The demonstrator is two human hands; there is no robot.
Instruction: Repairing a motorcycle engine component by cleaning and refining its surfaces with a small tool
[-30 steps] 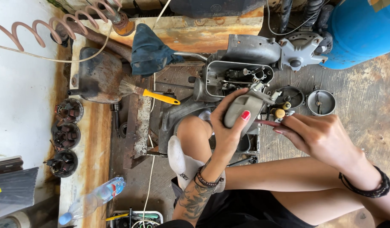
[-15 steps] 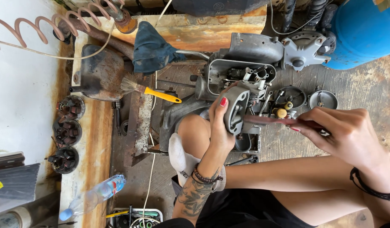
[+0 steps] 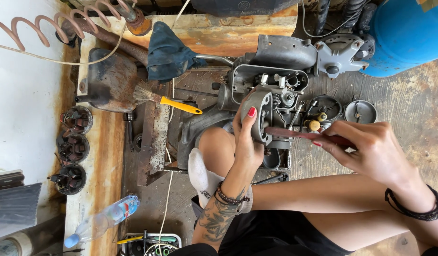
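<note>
Both your hands moved: left hand (image 3: 250, 142) now clamps the carburetor body (image 3: 262, 116) upright, right hand (image 3: 371, 151) fingers pinch the brush handle (image 3: 304, 135) against it.

The left hand (image 3: 250, 142) rises from a tattooed forearm with beaded bands at the wrist — its fingers (image 3: 251, 114) curl upward, closed in a grip, red nails showing. The right hand (image 3: 371, 151) reaches in from the right, a dark band on its wrist, fingers (image 3: 323, 140) pinched together and pointing left — toward the left hand, just beside it.
</note>
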